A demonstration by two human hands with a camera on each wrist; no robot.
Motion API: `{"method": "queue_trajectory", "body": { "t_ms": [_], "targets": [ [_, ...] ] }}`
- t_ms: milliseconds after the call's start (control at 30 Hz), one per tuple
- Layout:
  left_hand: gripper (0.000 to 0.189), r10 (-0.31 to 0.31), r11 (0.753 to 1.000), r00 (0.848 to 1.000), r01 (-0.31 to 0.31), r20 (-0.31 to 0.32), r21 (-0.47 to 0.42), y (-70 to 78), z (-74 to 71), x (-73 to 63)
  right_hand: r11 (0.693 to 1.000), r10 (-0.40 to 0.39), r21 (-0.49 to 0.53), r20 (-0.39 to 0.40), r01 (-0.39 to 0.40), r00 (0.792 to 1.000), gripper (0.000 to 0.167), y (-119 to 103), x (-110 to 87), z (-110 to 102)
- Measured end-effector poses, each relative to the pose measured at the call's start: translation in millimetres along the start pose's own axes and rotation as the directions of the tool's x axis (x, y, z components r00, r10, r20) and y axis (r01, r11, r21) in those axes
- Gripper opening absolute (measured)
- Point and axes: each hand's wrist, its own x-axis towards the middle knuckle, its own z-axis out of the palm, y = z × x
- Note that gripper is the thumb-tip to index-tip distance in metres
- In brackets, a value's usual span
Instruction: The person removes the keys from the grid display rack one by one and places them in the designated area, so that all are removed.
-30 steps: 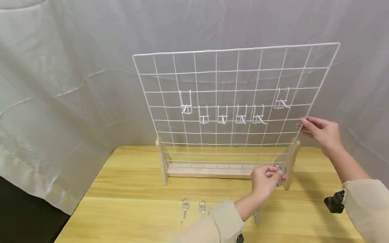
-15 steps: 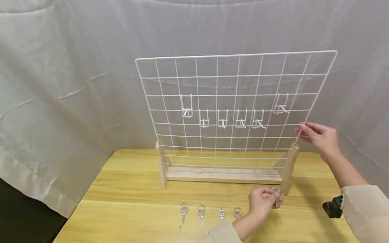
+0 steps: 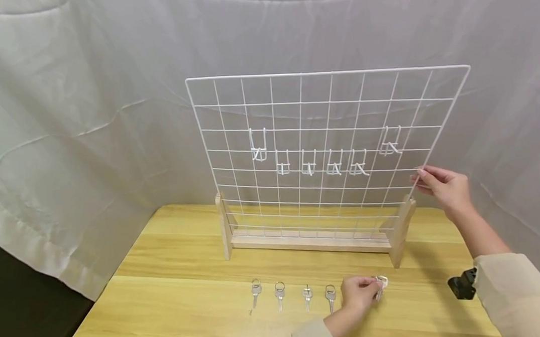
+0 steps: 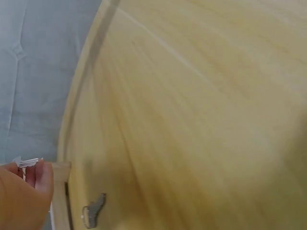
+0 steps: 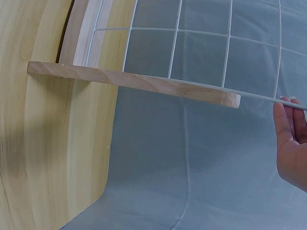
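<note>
My left hand pinches a silver key between thumb and fingers, low over the table in front of the stand's right foot. The key's toothed blade also shows in the left wrist view, at the fingertips. A white wire grid panel stands upright in a pale wooden stand. With thumb and fingertips my right hand holds the panel's right edge, just above the wooden upright. To the left of my left hand, several silver keys with rings, such as this key, lie in a row.
Several white hooks, among them a left hook and a right hook, hang on the grid with nothing on them. A grey curtain surrounds the back and sides of the wooden table.
My left hand has come down and toward me from beside the stand's right foot, still holding the key. The row of keys is less covered. My right hand stays on the panel edge.
</note>
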Motion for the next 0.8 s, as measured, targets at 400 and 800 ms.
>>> {"method": "queue_trajectory", "body": {
  "t_ms": [400,800],
  "targets": [
    [0.011,-0.045,0.991,0.990,0.061,-0.132,0.119,-15.5,6.7,-6.0,1.000,0.013,0.027,0.004,-0.013,1.000,0.014,0.2,0.8,-1.6],
    [0.019,-0.037,0.982,0.971,0.079,-0.238,0.170,-23.9,17.9,-2.3,1.000,0.010,0.024,0.003,-0.010,1.000,0.013,0.4,-0.1,-1.2]
  ]
}}
